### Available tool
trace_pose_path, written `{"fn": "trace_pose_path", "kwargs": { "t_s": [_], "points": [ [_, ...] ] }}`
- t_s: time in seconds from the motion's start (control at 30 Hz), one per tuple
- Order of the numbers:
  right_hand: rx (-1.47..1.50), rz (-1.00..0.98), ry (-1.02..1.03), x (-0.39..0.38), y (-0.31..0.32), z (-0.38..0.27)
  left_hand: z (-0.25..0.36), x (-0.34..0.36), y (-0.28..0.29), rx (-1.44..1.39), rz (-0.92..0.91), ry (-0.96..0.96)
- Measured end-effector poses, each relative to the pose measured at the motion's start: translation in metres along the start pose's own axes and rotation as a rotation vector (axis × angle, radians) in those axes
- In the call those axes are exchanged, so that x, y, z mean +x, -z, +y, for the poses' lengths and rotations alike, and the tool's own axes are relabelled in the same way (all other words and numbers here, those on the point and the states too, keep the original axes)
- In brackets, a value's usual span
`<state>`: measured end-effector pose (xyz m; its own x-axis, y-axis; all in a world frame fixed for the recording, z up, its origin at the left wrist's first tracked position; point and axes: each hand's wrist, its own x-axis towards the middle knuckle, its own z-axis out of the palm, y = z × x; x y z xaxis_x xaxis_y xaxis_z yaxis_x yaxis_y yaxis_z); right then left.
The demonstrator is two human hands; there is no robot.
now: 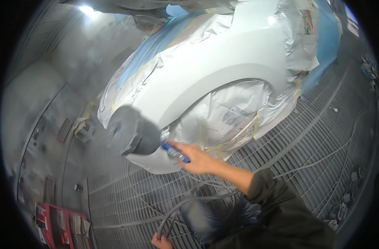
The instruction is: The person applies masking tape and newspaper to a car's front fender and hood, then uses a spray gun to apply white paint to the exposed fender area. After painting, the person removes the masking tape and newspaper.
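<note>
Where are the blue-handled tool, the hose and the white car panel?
Blue-handled tool (174,152): head view, on its blue part.
Hose (176,207): head view, on its bend.
White car panel (222,52): head view, above the wheel arch (235,71).

Your count: one right grip (196,159), one left grip (162,242), one blue-handled tool (177,152).
You've got one dark grey cylinder (133,130), one white car body (222,45), one wheel arch (235,69), two large blue sheets (150,52), one red rack (49,222), two denim-clad legs (202,218); at least two hose strands (171,216), exact number unclear; several paper scraps (343,211), too small to count.
</note>
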<state>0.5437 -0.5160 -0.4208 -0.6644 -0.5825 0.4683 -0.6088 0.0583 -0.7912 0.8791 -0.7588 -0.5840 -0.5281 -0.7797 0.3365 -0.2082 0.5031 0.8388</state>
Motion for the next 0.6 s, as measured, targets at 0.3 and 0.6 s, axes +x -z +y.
{"fn": "trace_pose_path", "kwargs": {
  "t_s": [0.3, 0.6],
  "points": [
    [0.280, -0.289, -0.092, -0.027, 0.020, -0.023, -0.029, -0.007, 0.001, 0.103, -0.041, -0.117],
    [-0.408, 0.821, -0.133, -0.158, 0.113, 0.033, 0.000, -0.006, -0.050, 0.226, -0.313, -0.234]
  ]
}}
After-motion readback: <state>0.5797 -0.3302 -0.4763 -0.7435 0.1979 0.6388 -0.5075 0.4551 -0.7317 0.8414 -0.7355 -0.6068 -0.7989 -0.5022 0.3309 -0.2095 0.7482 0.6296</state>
